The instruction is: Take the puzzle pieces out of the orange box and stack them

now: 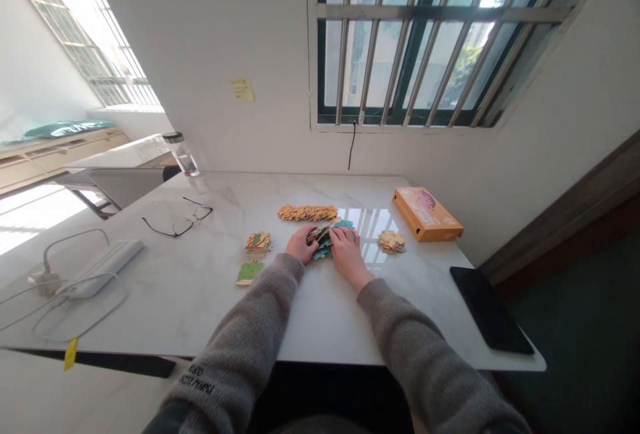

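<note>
Head view: grouped already, seemingly, are the orange row (pixel 307 213) at the hands' twelve o'clock, patterned stack (pixel 258 242) at nine, green stack (pixel 249 273) at eight and yellow pile (pixel 391 242) at three; blue pieces (pixel 323 251) beneath look untidied. Left hand (pixel 300 245), curled nearly closed, grips a dark-edged bunch (pixel 323 234); right hand (pixel 347 253) bends over it, grip hard to tell.

You can read no text with certainty here. Your left sleeve (pixel 245 334) bears two lines of dark lettering (pixel 199 379), turned and too distorted for you to read. The yellow note (pixel 242 90) on the wall (pixel 200 41) shows tiny lines of writing, and the orange box (pixel 428 213) has pale print on top; both are too blurred to read.
</note>
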`<action>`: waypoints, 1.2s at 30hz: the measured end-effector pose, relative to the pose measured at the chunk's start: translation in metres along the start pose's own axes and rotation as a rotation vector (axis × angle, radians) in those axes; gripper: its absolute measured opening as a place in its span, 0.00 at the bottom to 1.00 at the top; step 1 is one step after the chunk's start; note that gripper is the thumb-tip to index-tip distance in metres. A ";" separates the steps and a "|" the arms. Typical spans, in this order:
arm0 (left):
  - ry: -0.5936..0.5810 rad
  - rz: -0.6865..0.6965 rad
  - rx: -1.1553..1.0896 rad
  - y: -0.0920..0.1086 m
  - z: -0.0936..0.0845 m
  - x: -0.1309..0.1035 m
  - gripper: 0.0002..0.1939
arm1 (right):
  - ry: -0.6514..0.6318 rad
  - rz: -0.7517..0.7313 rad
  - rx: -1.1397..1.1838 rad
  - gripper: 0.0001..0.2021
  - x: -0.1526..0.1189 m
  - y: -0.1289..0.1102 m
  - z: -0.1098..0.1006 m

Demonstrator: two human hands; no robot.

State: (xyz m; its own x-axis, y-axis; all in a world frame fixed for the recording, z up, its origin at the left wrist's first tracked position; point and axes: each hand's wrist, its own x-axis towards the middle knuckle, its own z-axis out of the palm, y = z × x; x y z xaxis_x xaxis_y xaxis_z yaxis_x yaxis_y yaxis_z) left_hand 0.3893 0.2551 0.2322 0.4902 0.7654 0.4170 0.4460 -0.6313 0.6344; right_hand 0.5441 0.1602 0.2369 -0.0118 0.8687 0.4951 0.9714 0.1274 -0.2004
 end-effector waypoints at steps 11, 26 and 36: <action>-0.063 0.122 -0.050 -0.002 0.004 0.000 0.25 | 0.055 0.074 0.129 0.15 0.004 0.003 0.001; 0.143 0.094 -0.424 0.006 -0.009 -0.003 0.21 | 0.186 0.045 0.489 0.27 0.006 0.004 -0.003; -0.043 -0.064 -0.710 0.032 -0.008 -0.026 0.27 | 0.196 0.155 0.951 0.24 -0.018 -0.010 -0.018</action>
State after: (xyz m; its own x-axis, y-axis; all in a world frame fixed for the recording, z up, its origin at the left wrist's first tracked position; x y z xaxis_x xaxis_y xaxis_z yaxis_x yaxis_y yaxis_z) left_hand 0.3850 0.2162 0.2464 0.5153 0.7834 0.3476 -0.1132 -0.3398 0.9337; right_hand 0.5391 0.1350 0.2449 0.2228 0.8242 0.5206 0.3622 0.4258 -0.8291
